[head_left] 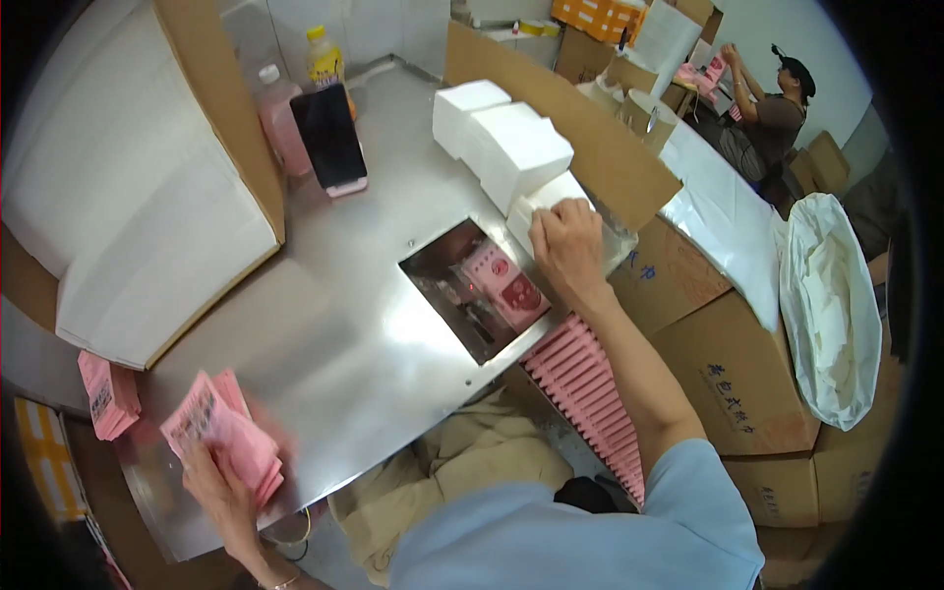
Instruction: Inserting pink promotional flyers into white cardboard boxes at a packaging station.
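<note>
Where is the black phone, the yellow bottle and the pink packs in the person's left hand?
black phone (pixel 328 135), head view, middle of its dark back.
yellow bottle (pixel 324 61), head view, its body.
pink packs (pixel 224 433), head view, top pack.

A black phone (pixel 329 138) stands up at the back of the shiny counter (pixel 324 324). A pink bottle (pixel 278 118) and a yellow bottle (pixel 324 56) stand just behind it. A big open box (pixel 138 187) with white lining sits on the left. Brown boxes (pixel 737 383) are stacked on the right. A white bag (pixel 831 305) full of paper rests on them. Far back, another person (pixel 772 103) works at a table.
</note>
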`<state>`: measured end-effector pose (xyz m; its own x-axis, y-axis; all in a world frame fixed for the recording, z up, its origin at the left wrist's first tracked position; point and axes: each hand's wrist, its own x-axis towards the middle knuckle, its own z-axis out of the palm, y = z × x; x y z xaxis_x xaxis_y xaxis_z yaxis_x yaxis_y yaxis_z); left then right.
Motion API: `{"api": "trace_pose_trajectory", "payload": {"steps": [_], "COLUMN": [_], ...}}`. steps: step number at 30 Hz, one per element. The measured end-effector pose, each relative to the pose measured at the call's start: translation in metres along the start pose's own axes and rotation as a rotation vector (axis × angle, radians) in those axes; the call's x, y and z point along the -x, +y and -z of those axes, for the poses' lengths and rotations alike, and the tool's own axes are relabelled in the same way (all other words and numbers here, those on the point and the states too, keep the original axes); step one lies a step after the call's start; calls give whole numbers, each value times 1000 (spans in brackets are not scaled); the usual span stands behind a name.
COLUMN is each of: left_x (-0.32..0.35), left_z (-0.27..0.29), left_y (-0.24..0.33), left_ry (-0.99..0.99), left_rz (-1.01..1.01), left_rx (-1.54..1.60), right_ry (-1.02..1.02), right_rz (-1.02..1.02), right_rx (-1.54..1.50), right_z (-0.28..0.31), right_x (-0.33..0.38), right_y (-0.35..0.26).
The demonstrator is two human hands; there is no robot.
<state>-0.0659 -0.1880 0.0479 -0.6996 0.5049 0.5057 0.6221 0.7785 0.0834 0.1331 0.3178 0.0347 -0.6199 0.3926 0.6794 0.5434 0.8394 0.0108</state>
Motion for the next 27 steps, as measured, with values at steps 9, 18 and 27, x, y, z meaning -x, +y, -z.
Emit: {"api": "trace_pose_trajectory", "payload": {"steps": [9, 18, 27], "left_x": [-30, -35, -24], "left_z": [-64, -63, -73], "left_y": [214, 214, 206], "left_ry": [-280, -253, -53], "left_rz": [-526, -417, -337], "left_rx": [800, 447, 99], "right_ry": [64, -373, 105], "right_rz": [-24, 477, 63], "right_rx": [-340, -345, 34], "right_z": [6, 39, 38], "right_x": [6, 19, 3], "right_y": [-17, -140, -73]}}
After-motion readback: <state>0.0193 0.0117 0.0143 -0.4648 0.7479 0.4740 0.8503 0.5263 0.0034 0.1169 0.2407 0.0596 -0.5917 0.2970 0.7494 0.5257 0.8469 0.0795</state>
